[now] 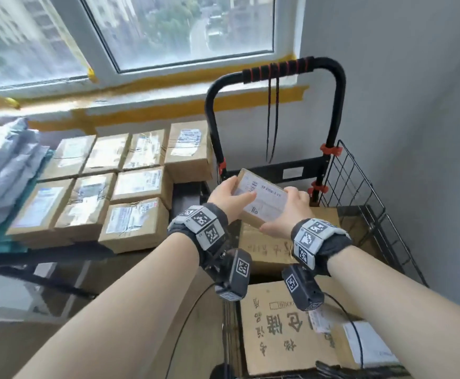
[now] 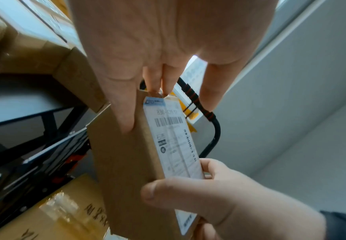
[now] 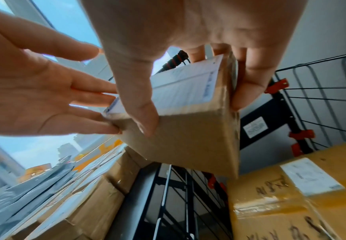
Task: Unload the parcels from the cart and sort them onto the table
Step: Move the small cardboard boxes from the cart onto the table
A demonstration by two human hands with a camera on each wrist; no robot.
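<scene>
A small brown parcel (image 1: 264, 198) with a white shipping label hangs tilted above the cart (image 1: 360, 181). My right hand (image 1: 286, 212) grips its near right end, thumb on one face and fingers curled round the other; the right wrist view shows that hand (image 3: 194, 112) on the parcel (image 3: 188, 142). My left hand (image 1: 231, 192) lies with straight fingers against the left end. From the left wrist, that hand (image 2: 168, 113) straddles the parcel (image 2: 131, 162), with the index finger flat on the brown side. Two larger cartons (image 1: 278, 329) lie in the cart below.
On the table (image 1: 67, 272) to the left, several brown parcels (image 1: 138, 184) lie in rows. Grey mailer bags (image 1: 4, 165) are stacked at its far left. The cart's black handle (image 1: 278, 69) rises just behind the held parcel, with a grey wall to the right.
</scene>
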